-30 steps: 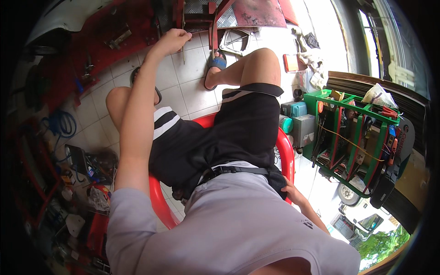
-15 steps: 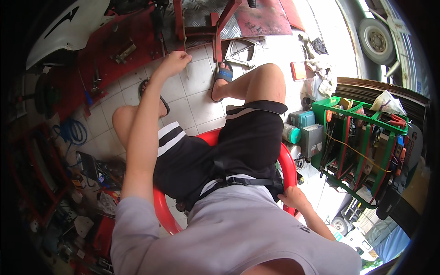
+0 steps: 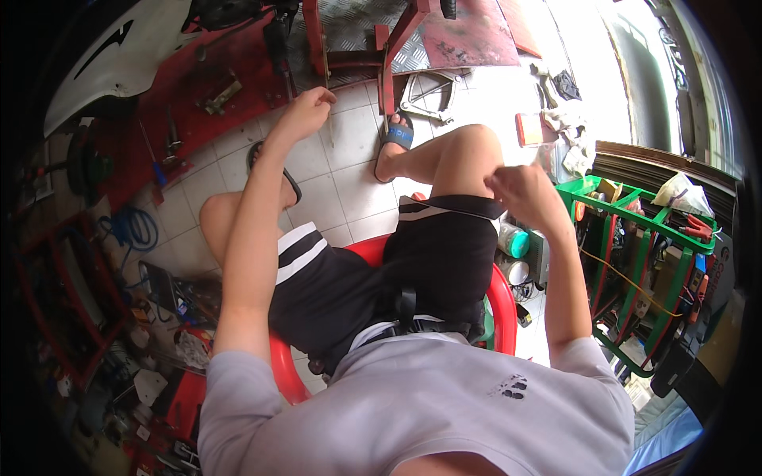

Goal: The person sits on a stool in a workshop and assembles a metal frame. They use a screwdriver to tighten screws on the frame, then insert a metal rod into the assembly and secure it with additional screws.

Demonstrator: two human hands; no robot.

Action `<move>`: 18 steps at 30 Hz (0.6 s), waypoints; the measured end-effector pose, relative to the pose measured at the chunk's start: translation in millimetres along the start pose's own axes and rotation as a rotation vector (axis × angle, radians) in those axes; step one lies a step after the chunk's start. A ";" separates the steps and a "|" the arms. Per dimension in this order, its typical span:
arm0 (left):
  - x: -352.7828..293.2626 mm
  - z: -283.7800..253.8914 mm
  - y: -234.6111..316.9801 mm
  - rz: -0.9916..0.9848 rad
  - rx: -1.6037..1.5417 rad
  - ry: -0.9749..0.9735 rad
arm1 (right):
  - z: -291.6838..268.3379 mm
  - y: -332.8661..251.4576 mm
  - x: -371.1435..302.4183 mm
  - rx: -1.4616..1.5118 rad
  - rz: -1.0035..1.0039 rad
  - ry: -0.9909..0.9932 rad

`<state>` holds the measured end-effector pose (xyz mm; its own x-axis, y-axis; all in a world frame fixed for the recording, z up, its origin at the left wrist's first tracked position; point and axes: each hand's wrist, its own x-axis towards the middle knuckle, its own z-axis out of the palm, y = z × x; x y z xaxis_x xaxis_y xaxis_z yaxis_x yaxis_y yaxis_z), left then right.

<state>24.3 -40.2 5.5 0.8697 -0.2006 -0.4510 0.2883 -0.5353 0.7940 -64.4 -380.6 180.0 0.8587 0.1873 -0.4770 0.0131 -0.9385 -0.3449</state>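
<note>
My left hand [image 3: 308, 113] reaches out over the tiled floor near the red lift's edge. Its fingers are pinched together, and a thin strip or stick seems to hang at the fingertips, too fine to name. Just above my right knee is my right hand [image 3: 524, 193], its fingers curled in; whatever they hold, if anything, is hidden. Beyond my left hand stands a red metal frame [image 3: 349, 59] on the lift platform [image 3: 468, 36]. I sit on a red plastic chair [image 3: 502, 309], with my knees apart.
A green tool rack [image 3: 627, 218] full of tools stands at my right, with jars [image 3: 514, 242] beside it. A metal bracket [image 3: 429, 97] and a red box [image 3: 530, 129] lie ahead. At left are a white fairing [image 3: 111, 59], a blue hose [image 3: 135, 228] and cluttered parts.
My right hand has risen from the chair's right rim to above my right knee. The left hand has stayed nearly in place, still pinched.
</note>
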 end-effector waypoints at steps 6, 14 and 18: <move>21.1 0.6 19.6 0.054 -0.179 -0.039 | -21.1 12.1 189.7 0.282 0.008 0.154; 52.8 17.6 56.8 0.055 -0.403 0.066 | 2.5 19.0 265.7 0.280 0.027 -0.152; 70.4 37.7 65.7 0.053 -0.432 0.064 | 18.2 14.9 260.7 0.446 -0.099 -0.193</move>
<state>89.4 -120.5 10.5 0.9068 -0.1602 -0.3900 0.3721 -0.1307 0.9189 150.4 -340.4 35.7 0.7534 0.3588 -0.5511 -0.1669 -0.7062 -0.6880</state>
